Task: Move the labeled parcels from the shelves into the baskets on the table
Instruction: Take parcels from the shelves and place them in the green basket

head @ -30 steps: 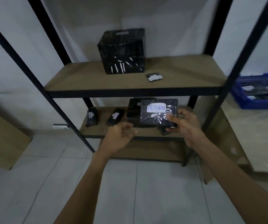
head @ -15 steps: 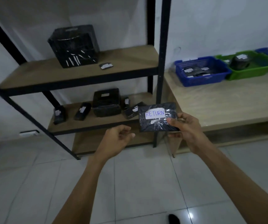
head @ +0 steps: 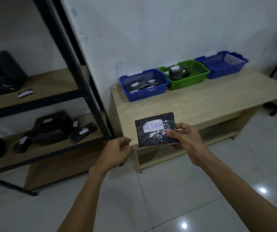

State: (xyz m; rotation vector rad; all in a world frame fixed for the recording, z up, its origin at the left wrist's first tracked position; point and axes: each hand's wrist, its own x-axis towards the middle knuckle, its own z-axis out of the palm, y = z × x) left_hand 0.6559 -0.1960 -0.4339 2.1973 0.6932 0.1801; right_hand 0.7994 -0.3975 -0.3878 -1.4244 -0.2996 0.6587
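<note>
This looks like a small storage or parcel-sorting room. A black metal rack (head: pixel 77 77) with plain wooden boards stands at the bare white wall (head: pixel 151 30), and black-wrapped parcels (head: pixel 51 128) with small white labels lie on its boards. Beside it, a low wooden table (head: pixel 201 104) carries three plastic baskets in a row: a blue basket (head: pixel 144 95), a green basket (head: pixel 184 84) and a second blue basket (head: pixel 221 72). The flat parcel (head: pixel 152 139) in the right hand (head: pixel 186 141) has a label reading RETURN. The floor (head: pixel 167 198) is of glossy white tiles.

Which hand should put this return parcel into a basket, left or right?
Right, probably. The right hand pinches the RETURN parcel and is on the side of the table with the baskets; the left hand is loosely curled, holding nothing.
</note>
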